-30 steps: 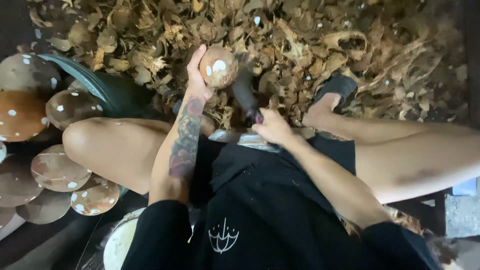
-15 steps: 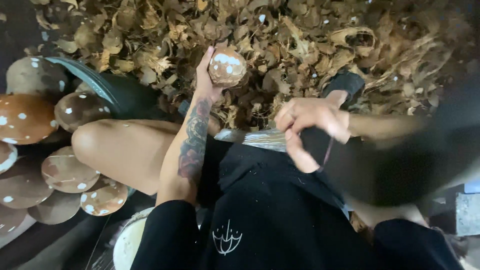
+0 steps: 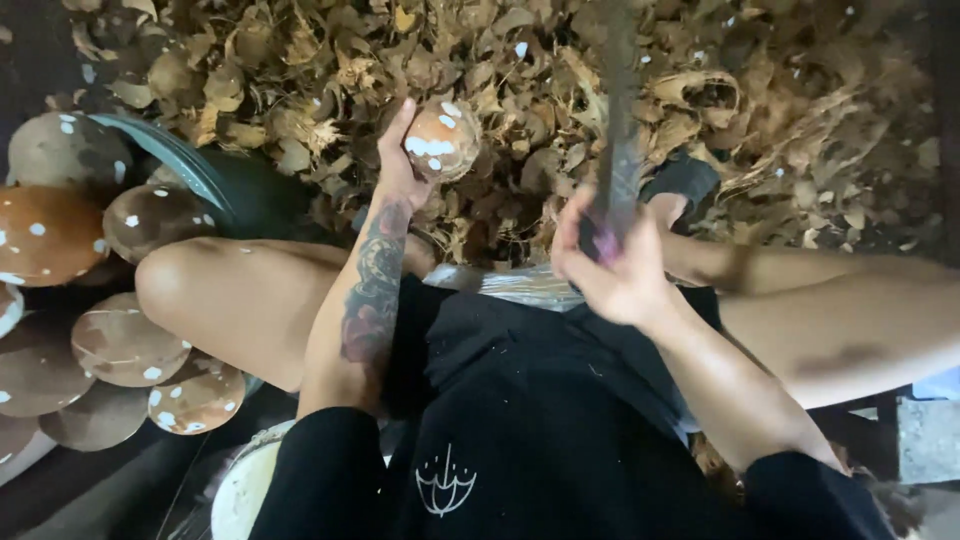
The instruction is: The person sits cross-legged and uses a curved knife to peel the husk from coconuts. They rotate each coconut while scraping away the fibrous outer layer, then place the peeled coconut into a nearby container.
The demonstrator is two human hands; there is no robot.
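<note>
— What's different from a moment ago?

— The right hand (image 3: 615, 270) has come up. Half a second back it was low, near the lap, fingers bunched. Now its grip is closed around the handle of a long blade (image 3: 620, 130), which stands raised and motion-blurred up the centre-right of the frame.

— And the other hand?

— The left hand (image 3: 400, 160) has hardly shifted. It holds the husked coconut (image 3: 440, 140), brown with white nicks, out over the heap of husk scraps (image 3: 780, 100) at upper centre, fingers wrapped round its left side.

— So what does the change mean?

— My guess is a chopping stroke is being wound up, blade above and to the right of the coconut, not touching it.

— Anything else nearby?

— A pile of already trimmed coconuts (image 3: 120, 340) along the left edge, beside the person's bare knee (image 3: 190, 290).
</note>
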